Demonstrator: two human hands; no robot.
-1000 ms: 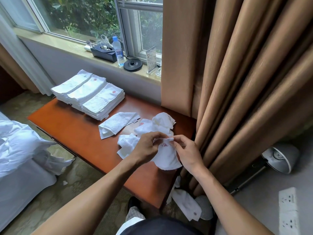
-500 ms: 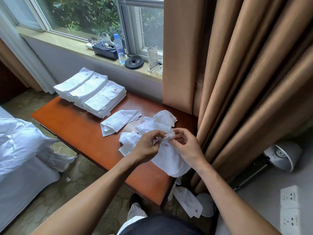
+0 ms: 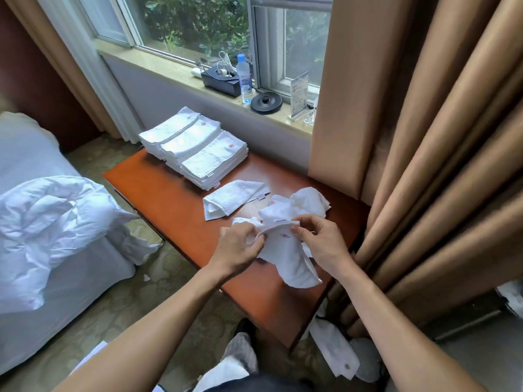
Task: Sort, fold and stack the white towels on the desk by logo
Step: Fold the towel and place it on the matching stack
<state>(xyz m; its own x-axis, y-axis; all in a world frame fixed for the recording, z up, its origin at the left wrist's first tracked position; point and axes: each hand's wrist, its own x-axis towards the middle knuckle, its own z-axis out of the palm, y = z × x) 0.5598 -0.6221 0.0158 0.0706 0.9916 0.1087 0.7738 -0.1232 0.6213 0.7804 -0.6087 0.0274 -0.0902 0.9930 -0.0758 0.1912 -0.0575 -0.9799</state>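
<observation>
Head | white towel: crumpled, red logo up | left hand, right hand: grip pinching edge

We record two bare forearms, one ending in the left hand and one in the right hand, a dark garment at the lower frame edge, and a grey-and-white checked item of indeterminate type worn on the leg or foot, below the near edge of the desk.

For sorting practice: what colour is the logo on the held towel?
Red logo on the towel, head view.
</observation>
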